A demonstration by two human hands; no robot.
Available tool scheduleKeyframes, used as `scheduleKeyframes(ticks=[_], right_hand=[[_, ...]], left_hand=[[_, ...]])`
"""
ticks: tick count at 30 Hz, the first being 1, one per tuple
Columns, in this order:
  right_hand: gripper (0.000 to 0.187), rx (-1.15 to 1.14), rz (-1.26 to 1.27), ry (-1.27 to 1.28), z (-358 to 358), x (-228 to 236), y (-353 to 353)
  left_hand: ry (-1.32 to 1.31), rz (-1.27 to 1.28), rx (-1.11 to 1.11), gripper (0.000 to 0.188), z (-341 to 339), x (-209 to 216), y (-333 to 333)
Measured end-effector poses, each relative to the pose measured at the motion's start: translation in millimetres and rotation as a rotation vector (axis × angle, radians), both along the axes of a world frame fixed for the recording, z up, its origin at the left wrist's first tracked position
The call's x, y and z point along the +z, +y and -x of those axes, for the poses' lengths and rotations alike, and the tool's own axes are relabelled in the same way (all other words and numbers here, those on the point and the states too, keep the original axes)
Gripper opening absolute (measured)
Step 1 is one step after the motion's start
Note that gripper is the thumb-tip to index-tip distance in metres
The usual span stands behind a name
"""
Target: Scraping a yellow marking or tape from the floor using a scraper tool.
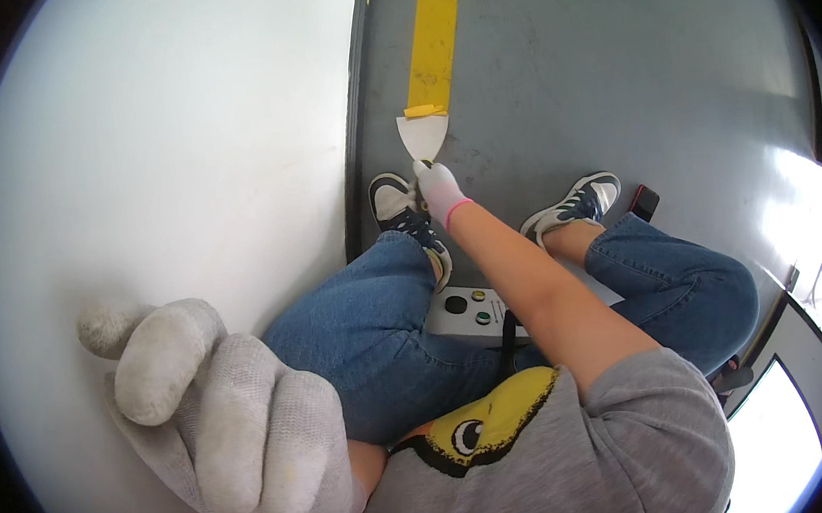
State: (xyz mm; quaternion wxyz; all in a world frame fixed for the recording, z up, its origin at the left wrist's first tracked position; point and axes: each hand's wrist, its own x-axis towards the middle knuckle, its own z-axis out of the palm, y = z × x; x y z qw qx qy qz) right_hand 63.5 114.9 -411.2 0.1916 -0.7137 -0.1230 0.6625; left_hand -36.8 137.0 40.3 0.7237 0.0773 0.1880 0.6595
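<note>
My right hand [439, 192], in a white glove with a pink cuff, grips a scraper [424, 136] by its dark handle. The wide pale blade lies at the near end of a yellow floor strip [431, 50], where a piece of yellow material [425, 111] is bunched along the blade's edge. My left hand [227, 412], in a greyish-white knit glove, is raised close at the lower left beside the white wall. Its fingers curl in toward the palm, and nothing shows in them.
The smooth white wall [184, 148] runs along the left, with a dark base edge. Grey floor [589, 72] spreads to the right. A dark phone-like object [645, 203] lies beside my right shoe [579, 205]. Between my legs is a pale case with round knobs [463, 321].
</note>
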Motion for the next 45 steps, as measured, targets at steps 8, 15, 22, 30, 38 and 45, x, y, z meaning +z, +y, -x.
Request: scheduleKeyframes(ticks=[8,15,22,30,38,45], right_hand=[[0.023,-0.823,0.107,0.525,32.4,65.6,65.0],[0.017,-0.269,-0.113,0.451,-38.0,76.1,-4.9],[0.020,-0.081,0.055,0.276,-69.3,50.0,-66.7],[0.020,-0.200,0.122,0.191,-37.1,57.7,-3.3],[0.027,-0.330,0.063,0.359,-41.8,85.1,6.6],[0.024,-0.061,0.095,0.131,-26.6,72.9,-35.8]], left_hand=[[0.092,0.025,-0.044,0.042,4.3,7.1,-2.3],[-0.029,-0.111,-0.079,0.048,15.7,-14.1,1.0],[-0.299,-0.402,-0.440,0.061,40.6,-40.2,-0.4],[0.065,-0.064,-0.130,0.048,22.3,-2.2,-5.8],[0.219,0.036,-0.030,0.042,16.2,10.9,-15.2],[0.152,0.017,0.007,0.042,14.1,4.0,-11.6]])
